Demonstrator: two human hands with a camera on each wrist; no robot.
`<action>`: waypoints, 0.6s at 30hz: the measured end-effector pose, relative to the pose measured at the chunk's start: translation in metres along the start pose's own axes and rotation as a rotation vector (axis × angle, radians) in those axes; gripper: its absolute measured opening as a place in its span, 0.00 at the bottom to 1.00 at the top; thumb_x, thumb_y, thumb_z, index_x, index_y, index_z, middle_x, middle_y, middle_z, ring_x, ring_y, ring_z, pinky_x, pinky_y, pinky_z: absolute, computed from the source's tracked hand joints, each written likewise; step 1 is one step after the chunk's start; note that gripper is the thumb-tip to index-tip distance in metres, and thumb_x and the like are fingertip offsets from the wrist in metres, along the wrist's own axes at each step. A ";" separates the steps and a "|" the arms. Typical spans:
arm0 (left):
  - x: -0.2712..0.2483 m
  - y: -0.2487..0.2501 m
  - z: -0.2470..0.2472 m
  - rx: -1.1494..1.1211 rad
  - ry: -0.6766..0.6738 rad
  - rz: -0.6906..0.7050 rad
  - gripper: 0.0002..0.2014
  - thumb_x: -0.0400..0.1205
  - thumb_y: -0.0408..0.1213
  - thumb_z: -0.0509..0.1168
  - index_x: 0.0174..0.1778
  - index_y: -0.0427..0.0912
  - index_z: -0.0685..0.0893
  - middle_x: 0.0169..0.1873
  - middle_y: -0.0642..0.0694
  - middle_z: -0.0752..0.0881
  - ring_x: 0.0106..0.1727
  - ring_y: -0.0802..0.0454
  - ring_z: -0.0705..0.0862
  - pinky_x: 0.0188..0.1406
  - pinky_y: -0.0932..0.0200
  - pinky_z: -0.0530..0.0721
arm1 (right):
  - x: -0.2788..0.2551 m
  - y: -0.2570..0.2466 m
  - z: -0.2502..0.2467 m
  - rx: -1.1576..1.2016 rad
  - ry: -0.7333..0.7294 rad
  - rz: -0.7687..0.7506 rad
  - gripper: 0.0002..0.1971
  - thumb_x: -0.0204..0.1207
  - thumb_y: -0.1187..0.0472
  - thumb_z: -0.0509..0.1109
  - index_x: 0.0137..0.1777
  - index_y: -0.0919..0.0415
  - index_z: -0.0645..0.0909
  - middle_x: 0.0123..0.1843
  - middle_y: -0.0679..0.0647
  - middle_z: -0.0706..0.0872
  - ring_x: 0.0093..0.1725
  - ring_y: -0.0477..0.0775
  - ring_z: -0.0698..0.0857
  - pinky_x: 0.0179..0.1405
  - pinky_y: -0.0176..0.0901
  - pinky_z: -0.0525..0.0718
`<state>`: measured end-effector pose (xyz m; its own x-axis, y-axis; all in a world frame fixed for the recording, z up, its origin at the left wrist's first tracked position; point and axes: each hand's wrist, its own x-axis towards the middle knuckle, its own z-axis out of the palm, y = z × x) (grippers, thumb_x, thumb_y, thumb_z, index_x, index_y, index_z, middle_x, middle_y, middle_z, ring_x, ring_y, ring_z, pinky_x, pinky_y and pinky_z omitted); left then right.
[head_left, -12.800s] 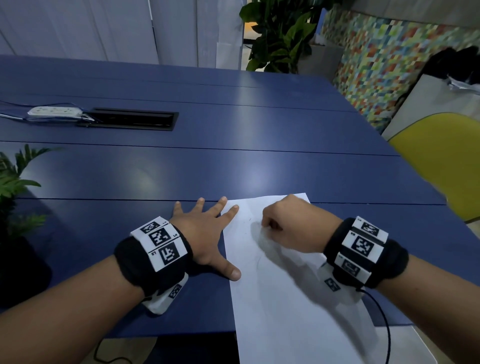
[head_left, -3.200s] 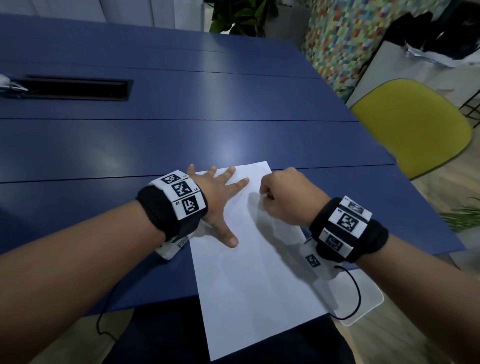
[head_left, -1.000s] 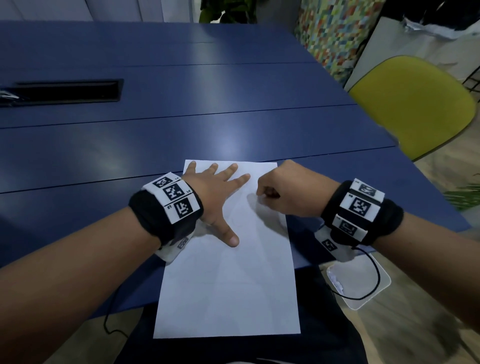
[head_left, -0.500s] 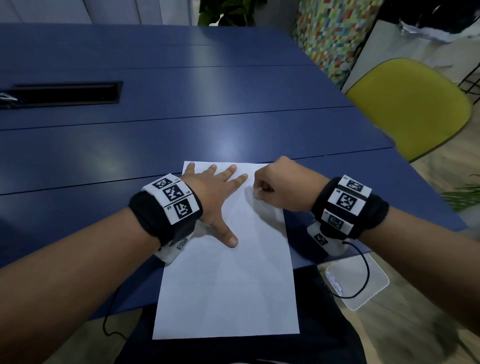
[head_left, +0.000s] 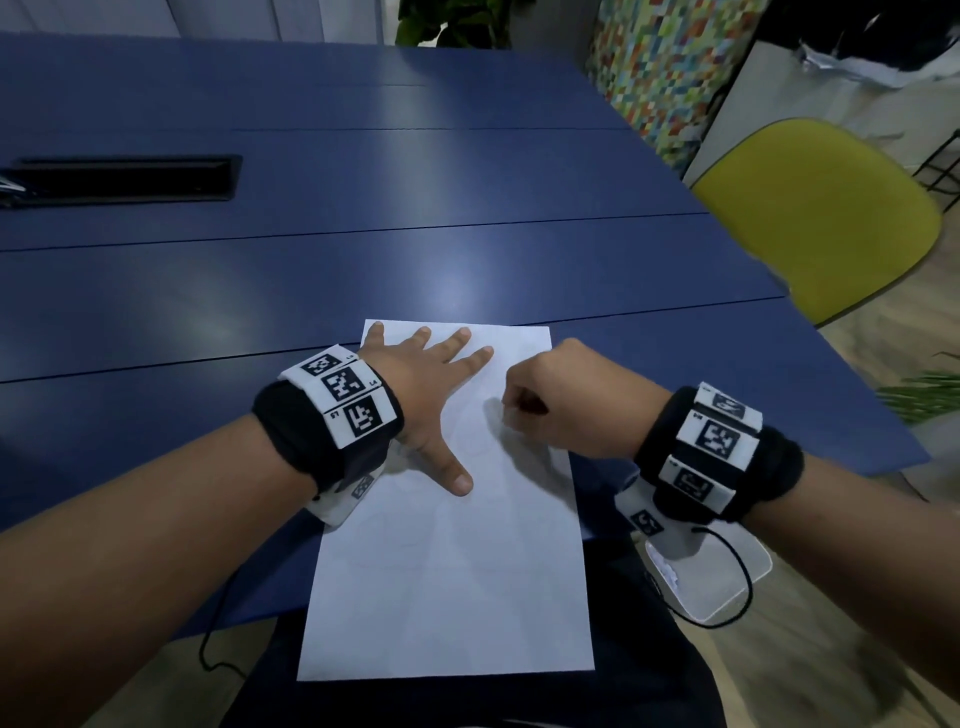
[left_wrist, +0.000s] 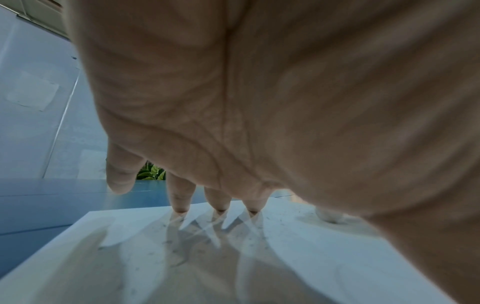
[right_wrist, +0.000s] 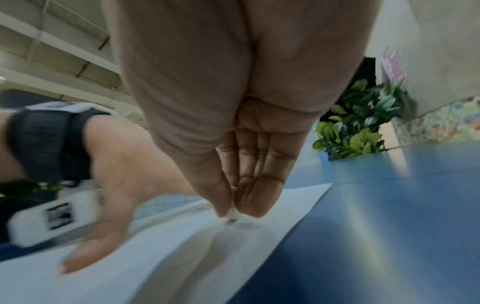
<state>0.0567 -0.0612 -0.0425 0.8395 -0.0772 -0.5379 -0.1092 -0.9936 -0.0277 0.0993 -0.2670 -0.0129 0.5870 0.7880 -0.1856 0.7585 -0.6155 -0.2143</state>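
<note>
A white sheet of paper (head_left: 452, 582) lies lengthwise on the blue table (head_left: 415, 208), its near end hanging over the table edge. My left hand (head_left: 426, 384) rests flat on the sheet's upper left with its fingers spread, and its fingertips (left_wrist: 219, 205) press the paper (left_wrist: 182, 257). My right hand (head_left: 561, 400) is curled just to the right of it. In the right wrist view its thumb and fingers pinch a small white stub (right_wrist: 233, 215), whose tip touches the paper (right_wrist: 182, 246). What the stub is I cannot tell.
A yellow chair (head_left: 821, 218) stands off the table's right side. A black cable slot (head_left: 124, 179) is set in the table at far left. A clear tray (head_left: 717, 577) lies on the floor under my right wrist. A potted plant (head_left: 457, 23) stands beyond the far edge.
The sheet, skewed three seconds ago, now lies straight. Over the last second my right hand has shifted slightly left and nearer on the sheet. My left hand has stayed flat.
</note>
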 end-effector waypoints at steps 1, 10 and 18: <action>0.000 0.000 -0.001 0.000 -0.007 -0.003 0.80 0.50 0.87 0.72 0.87 0.67 0.26 0.90 0.60 0.30 0.93 0.42 0.38 0.84 0.18 0.38 | -0.001 0.001 0.000 0.001 -0.009 0.010 0.07 0.82 0.56 0.68 0.46 0.54 0.88 0.38 0.46 0.89 0.40 0.51 0.84 0.41 0.47 0.86; -0.002 0.001 -0.001 -0.018 -0.018 -0.004 0.80 0.51 0.86 0.73 0.87 0.67 0.26 0.90 0.60 0.29 0.93 0.42 0.37 0.84 0.17 0.38 | 0.005 0.009 0.003 0.012 0.026 0.096 0.07 0.81 0.57 0.68 0.45 0.54 0.87 0.38 0.47 0.88 0.43 0.52 0.85 0.43 0.49 0.88; -0.003 0.001 -0.003 -0.018 -0.036 -0.008 0.80 0.51 0.87 0.73 0.87 0.67 0.25 0.90 0.60 0.28 0.93 0.42 0.36 0.83 0.16 0.38 | 0.002 0.017 0.002 0.037 0.032 0.066 0.05 0.80 0.57 0.71 0.44 0.51 0.87 0.36 0.43 0.88 0.39 0.44 0.84 0.41 0.45 0.88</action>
<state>0.0552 -0.0624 -0.0383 0.8207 -0.0662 -0.5675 -0.0925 -0.9956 -0.0176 0.1129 -0.2764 -0.0188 0.6445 0.7454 -0.1702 0.7073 -0.6658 -0.2375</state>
